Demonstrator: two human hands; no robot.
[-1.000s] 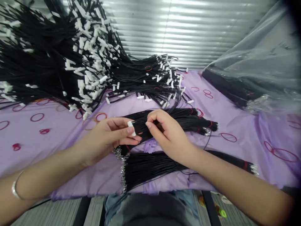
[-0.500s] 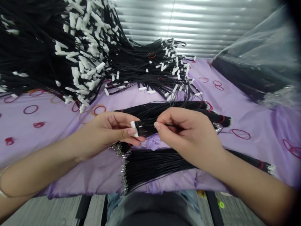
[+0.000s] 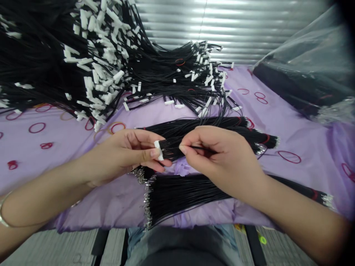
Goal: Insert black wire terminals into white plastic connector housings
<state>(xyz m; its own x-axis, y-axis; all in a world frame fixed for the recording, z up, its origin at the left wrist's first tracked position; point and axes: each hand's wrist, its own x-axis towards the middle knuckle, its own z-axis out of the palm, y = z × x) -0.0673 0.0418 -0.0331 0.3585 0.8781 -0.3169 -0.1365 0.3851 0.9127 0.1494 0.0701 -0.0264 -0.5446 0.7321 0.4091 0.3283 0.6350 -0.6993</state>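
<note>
My left hand (image 3: 133, 151) pinches a white connector (image 3: 159, 150) between thumb and fingers, with several black wires running from it to the right. Close beside it, my right hand (image 3: 216, 155) is closed in a pinch on a single black wire (image 3: 203, 148), whose near end points at the connector. Whether the wire's tip is inside the connector I cannot tell. Below both hands lies a flat bundle of loose black wires (image 3: 185, 190) with bare metal terminals (image 3: 147, 203) at its left end. Behind them, tied black wire bundles (image 3: 172, 127) rest on the purple cloth.
A tall heap of black cables with white connectors (image 3: 102, 74) fills the back left, and a lower pile (image 3: 166, 74) is beside it. A clear plastic bag (image 3: 307, 81) of black wires stands at right. Red rubber bands (image 3: 37, 128) are scattered over the purple cloth (image 3: 105, 199).
My right hand has shifted slightly left toward the connector, still pinching the wire. The metal tip that showed near the connector is less visible now. My left hand stays nearly in place.
</note>
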